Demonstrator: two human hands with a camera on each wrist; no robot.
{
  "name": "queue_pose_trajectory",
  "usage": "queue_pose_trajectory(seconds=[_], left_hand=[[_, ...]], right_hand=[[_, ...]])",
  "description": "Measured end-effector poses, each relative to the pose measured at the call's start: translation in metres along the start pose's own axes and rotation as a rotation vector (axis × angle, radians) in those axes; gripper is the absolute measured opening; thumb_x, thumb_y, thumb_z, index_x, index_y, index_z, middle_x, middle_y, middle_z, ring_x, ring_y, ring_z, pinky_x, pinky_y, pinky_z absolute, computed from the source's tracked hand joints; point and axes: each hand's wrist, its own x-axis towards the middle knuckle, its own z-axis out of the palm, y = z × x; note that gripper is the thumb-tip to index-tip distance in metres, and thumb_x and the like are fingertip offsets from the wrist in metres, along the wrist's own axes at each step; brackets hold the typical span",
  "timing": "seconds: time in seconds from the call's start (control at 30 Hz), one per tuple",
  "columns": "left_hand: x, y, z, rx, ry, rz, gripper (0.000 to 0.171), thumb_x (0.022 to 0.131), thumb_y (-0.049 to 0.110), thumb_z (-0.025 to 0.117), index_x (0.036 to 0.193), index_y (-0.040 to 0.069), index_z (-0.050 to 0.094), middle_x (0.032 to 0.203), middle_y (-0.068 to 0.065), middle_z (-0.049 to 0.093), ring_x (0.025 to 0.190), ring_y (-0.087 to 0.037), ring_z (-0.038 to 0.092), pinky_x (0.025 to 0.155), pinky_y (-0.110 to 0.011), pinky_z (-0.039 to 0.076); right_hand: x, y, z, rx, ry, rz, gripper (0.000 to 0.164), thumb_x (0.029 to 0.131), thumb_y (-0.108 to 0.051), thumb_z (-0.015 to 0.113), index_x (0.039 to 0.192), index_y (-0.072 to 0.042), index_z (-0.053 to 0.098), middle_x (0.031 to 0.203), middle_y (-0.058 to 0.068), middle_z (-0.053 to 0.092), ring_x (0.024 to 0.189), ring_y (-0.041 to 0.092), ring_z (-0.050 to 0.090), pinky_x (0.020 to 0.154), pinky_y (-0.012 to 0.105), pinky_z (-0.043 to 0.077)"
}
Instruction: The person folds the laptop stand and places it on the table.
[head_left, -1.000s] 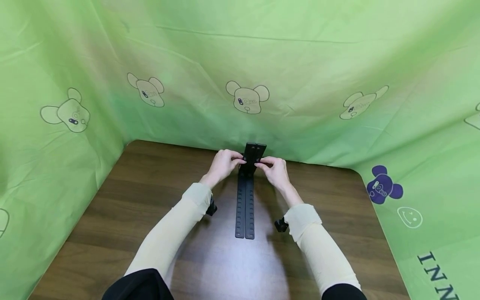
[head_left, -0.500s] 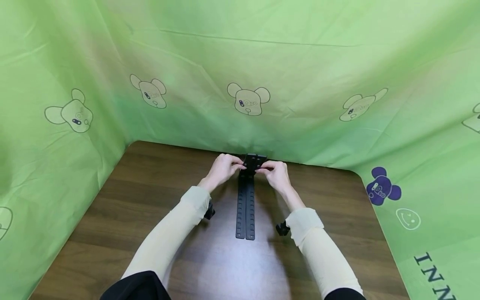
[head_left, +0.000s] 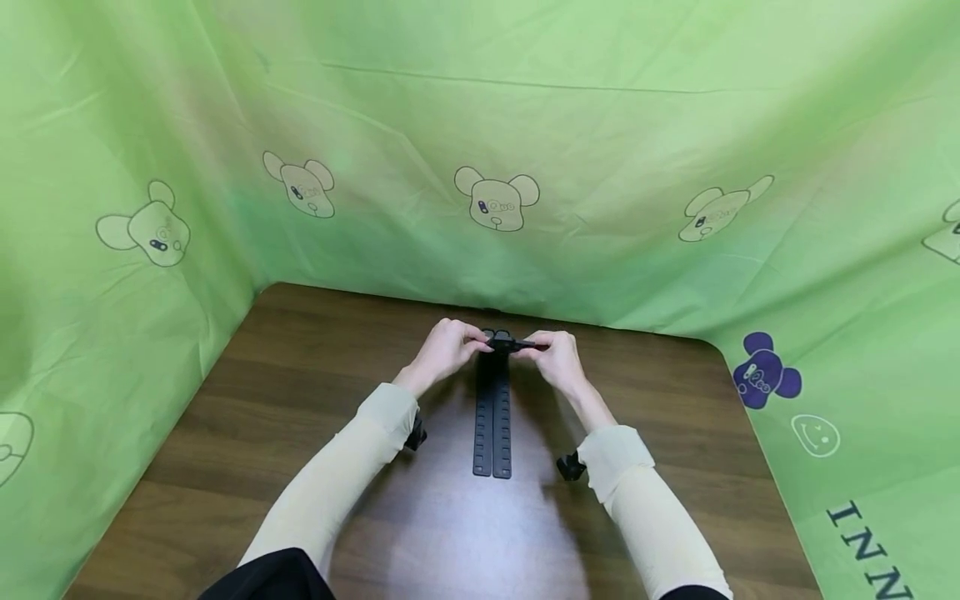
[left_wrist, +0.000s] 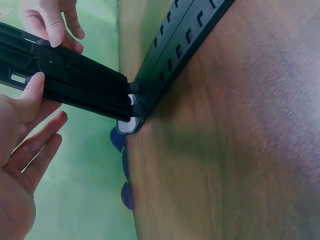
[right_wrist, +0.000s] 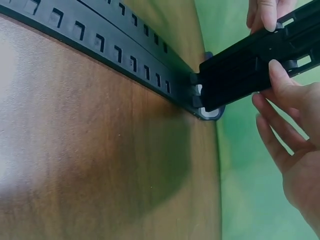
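A black folding stand lies near the table's back edge. Its base (head_left: 483, 425) is two long flat strips side by side, with a row of square notches along each. From the far end rises a hinged panel (left_wrist: 85, 80), seen almost end-on in the head view. My left hand (head_left: 446, 348) pinches the panel's left edge between thumb and fingers. Opposite it, my right hand (head_left: 557, 358) pinches the right edge. In the right wrist view the thumb lies on the panel's near face while the lower fingers (right_wrist: 277, 122) spread loosely below.
The brown wood-grain table (head_left: 315, 358) carries the stand. Green cloth (head_left: 390, 250) with printed bear heads hangs behind and along both sides. A black wrist camera (head_left: 572, 467) hangs under the right cuff, and another (head_left: 416, 433) under the left.
The panel has swung toward the person: its broad face showed earlier, and now it appears nearly end-on. Both hands have moved with it, slightly nearer the person. The base has stayed in place.
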Motion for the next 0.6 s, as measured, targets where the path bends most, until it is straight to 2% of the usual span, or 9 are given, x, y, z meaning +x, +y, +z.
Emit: queue_pose_trajectory(seconds=[0.2,0.3,0.37,0.5,0.6], left_hand=[[-0.008,0.001,0.005,0.010,-0.005,0.029,0.016,0.099,0.014,0.082,0.111,0.005,0.088,0.109,-0.010,0.086,0.103,-0.022,0.083,0.093,-0.039,0.066],[-0.012,0.001,0.007,0.054,-0.015,0.076,0.016,0.099,0.015,0.082,0.111,0.006,0.087,0.109,-0.010,0.086,0.104,-0.023,0.083,0.095,-0.038,0.067],[-0.016,0.000,0.008,0.082,-0.019,0.122,0.016,0.099,0.014,0.081,0.111,0.005,0.087,0.110,-0.010,0.087,0.105,-0.024,0.084,0.096,-0.038,0.067],[-0.024,-0.001,0.010,0.137,-0.018,0.204,0.014,0.099,0.013,0.082,0.110,0.006,0.087,0.112,-0.009,0.086,0.108,-0.025,0.083,0.098,-0.038,0.066],[-0.031,-0.004,0.013,0.192,0.001,0.267,0.014,0.098,0.014,0.082,0.110,0.007,0.087,0.113,-0.008,0.086,0.109,-0.023,0.083,0.099,-0.037,0.066]], right_hand=[[-0.009,0.003,0.000,0.015,-0.041,-0.016,0.015,0.089,0.010,0.083,0.098,-0.001,0.088,0.094,0.019,0.084,0.094,0.033,0.078,0.077,0.015,0.051],[-0.014,0.006,0.003,0.011,-0.037,-0.037,0.017,0.090,0.013,0.079,0.098,0.000,0.088,0.094,0.019,0.084,0.094,0.035,0.078,0.081,0.019,0.057],[-0.019,0.008,0.004,0.008,-0.032,-0.062,0.016,0.091,0.013,0.079,0.099,0.002,0.087,0.095,0.020,0.084,0.095,0.036,0.079,0.083,0.026,0.064],[-0.029,0.011,0.007,-0.010,-0.035,-0.145,0.019,0.089,0.017,0.078,0.100,0.005,0.086,0.097,0.021,0.083,0.093,0.037,0.080,0.080,0.037,0.070],[-0.036,0.014,0.011,-0.054,-0.017,-0.256,0.021,0.085,0.019,0.080,0.100,0.005,0.086,0.096,0.020,0.084,0.090,0.037,0.081,0.079,0.042,0.070]])
